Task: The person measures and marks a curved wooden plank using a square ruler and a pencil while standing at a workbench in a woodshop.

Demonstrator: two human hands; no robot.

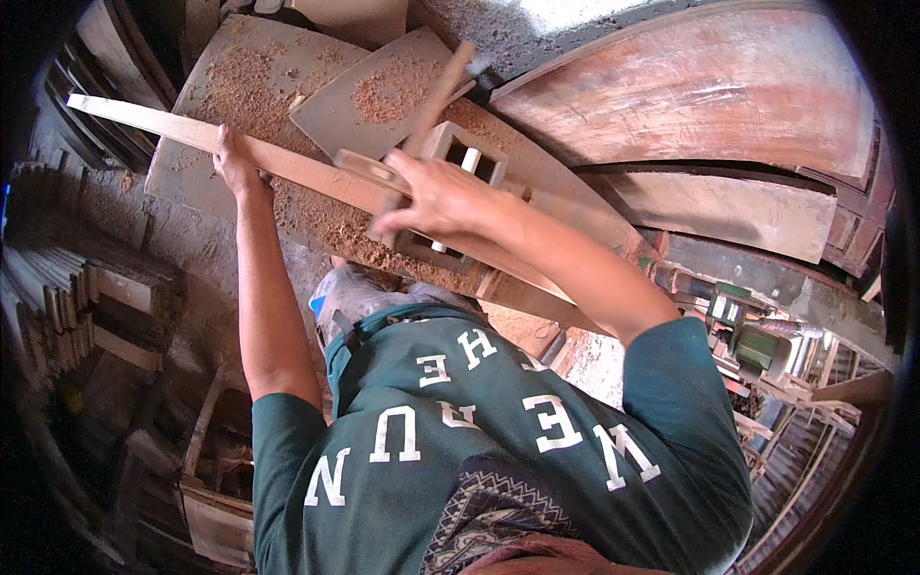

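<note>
A long, pale wooden strip (pixel 316 172) runs slantwise from the upper left to beneath my right forearm. My left hand (pixel 238 161) is wrapped around the strip toward its far left end. My right hand (pixel 446 199) is closed on a wooden tool (pixel 443 96), a thin stick crossing a short block, at the strip's middle. Motion slightly smears the tool, and my fingers hide where its parts meet. Right beside that hand is a grey hollow block (pixel 491 149), with the strip passing across it.
Shavings (pixel 240 81) cover the work boards (pixel 206 110). Large curved wooden panels (pixel 690 96) lean at the upper right. Stacked boards (pixel 57 297) stand on the left. Green machinery (pixel 757 345) and wood scraps lie at the right.
</note>
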